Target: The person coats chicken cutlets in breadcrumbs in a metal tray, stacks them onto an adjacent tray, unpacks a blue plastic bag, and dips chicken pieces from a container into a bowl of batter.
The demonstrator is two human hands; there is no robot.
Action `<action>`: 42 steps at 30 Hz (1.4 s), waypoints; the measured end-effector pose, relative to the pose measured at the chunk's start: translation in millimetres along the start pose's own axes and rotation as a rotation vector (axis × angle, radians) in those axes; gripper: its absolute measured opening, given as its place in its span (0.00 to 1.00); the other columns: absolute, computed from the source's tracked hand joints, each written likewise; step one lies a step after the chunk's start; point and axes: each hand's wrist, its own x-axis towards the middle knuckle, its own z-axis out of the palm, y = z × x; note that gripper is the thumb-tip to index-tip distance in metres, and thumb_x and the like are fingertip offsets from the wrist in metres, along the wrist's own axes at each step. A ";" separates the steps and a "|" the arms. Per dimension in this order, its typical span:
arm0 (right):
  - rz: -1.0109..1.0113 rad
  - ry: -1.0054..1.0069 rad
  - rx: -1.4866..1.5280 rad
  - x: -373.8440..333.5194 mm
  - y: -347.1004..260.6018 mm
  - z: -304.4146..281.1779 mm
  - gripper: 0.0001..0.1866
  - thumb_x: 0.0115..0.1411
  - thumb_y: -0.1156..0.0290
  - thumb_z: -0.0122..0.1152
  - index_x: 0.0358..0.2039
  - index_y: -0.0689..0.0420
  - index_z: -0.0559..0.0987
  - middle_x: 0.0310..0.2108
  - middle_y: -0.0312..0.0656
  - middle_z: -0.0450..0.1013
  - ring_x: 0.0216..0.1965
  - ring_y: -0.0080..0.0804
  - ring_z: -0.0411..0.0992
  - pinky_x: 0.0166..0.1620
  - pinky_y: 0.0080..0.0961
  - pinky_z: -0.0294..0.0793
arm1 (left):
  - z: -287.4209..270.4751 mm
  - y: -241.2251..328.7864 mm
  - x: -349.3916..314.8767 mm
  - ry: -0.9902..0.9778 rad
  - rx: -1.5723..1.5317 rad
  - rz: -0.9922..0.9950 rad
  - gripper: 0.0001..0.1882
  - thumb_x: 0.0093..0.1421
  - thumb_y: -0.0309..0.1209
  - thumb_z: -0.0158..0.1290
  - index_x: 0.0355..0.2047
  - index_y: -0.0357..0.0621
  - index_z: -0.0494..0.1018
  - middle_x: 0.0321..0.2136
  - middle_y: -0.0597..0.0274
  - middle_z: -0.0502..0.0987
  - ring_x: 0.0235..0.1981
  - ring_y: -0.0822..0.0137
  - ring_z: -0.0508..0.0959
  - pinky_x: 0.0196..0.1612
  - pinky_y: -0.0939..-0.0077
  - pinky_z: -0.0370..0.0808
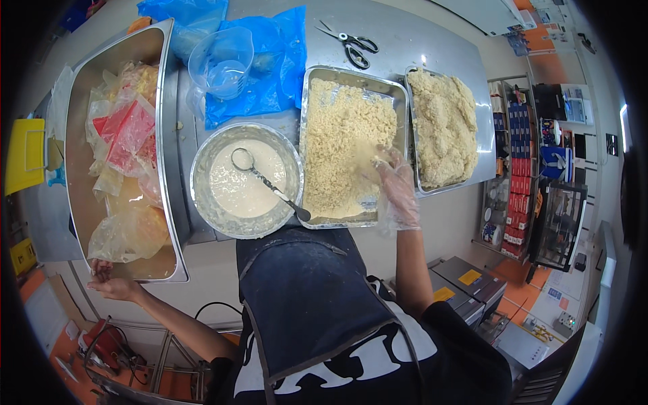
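Observation:
My right hand (397, 189), in a clear plastic glove, is over the right side of a shallow metal tray (403, 108) of pale crumbs (344, 128). Motion smears its fingers and some crumbs beside them. At the near-left corner of a deep steel pan (172, 264) is my bare left hand (116, 289), its fingers apart and seemingly resting against the outside. Crumpled plastic bags (128, 236) and a red-and-clear wrapper (128, 138) lie in the pan. Between pan and tray stands a round metal bowl (198, 202) of pale batter (229, 192). A ladle (266, 185) with a dark twisted handle lies across it.
To the right, a second metal tray (442, 187) is heaped with crumb-coated pieces (442, 128). Black-handled scissors (352, 44) lie at the back of the steel table (398, 34). A clear measuring jug (223, 64) stands by blue plastic bags (277, 74). Shelves (516, 169) stand farther right.

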 end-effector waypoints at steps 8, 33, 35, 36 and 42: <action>-0.302 0.036 -0.727 33.7 -32.4 14.1 0.23 0.63 0.63 0.56 0.57 0.57 0.73 0.55 0.58 0.69 0.51 0.48 0.74 0.50 0.37 0.75 | -0.6 -0.6 -5.4 0.024 0.078 -0.013 0.41 0.73 0.55 0.22 0.41 0.29 0.76 0.27 0.58 0.76 0.29 0.68 0.73 0.36 0.76 0.72; -0.455 -0.056 -0.906 87.2 21.2 80.5 0.42 0.63 0.38 0.42 0.69 0.57 0.59 0.67 0.57 0.55 0.68 0.59 0.49 0.67 0.54 0.44 | -32.9 4.0 -2.4 0.022 1.289 0.426 0.22 0.63 0.41 0.54 0.39 0.28 0.65 0.40 0.38 0.79 0.41 0.43 0.81 0.39 0.53 0.78; -0.516 -0.180 -1.206 95.8 57.8 64.9 0.37 0.67 0.45 0.40 0.68 0.57 0.59 0.68 0.56 0.53 0.69 0.59 0.48 0.69 0.52 0.43 | -9.8 11.6 -10.9 -0.002 1.167 0.327 0.23 0.65 0.42 0.50 0.40 0.26 0.66 0.42 0.36 0.78 0.44 0.43 0.80 0.40 0.56 0.78; -0.534 -0.186 -1.199 100.8 49.6 65.2 0.37 0.67 0.45 0.40 0.68 0.57 0.59 0.68 0.56 0.53 0.69 0.59 0.48 0.69 0.52 0.43 | -24.1 3.2 -5.3 0.016 1.174 0.323 0.23 0.65 0.42 0.50 0.40 0.26 0.66 0.42 0.36 0.78 0.44 0.43 0.80 0.40 0.56 0.78; -0.248 -0.018 -0.911 120.8 25.5 75.7 0.34 0.68 0.52 0.41 0.70 0.53 0.56 0.69 0.55 0.51 0.71 0.55 0.46 0.69 0.55 0.39 | -31.3 -2.0 -4.1 0.012 1.184 0.319 0.21 0.65 0.42 0.50 0.42 0.31 0.64 0.42 0.39 0.79 0.43 0.43 0.81 0.41 0.54 0.79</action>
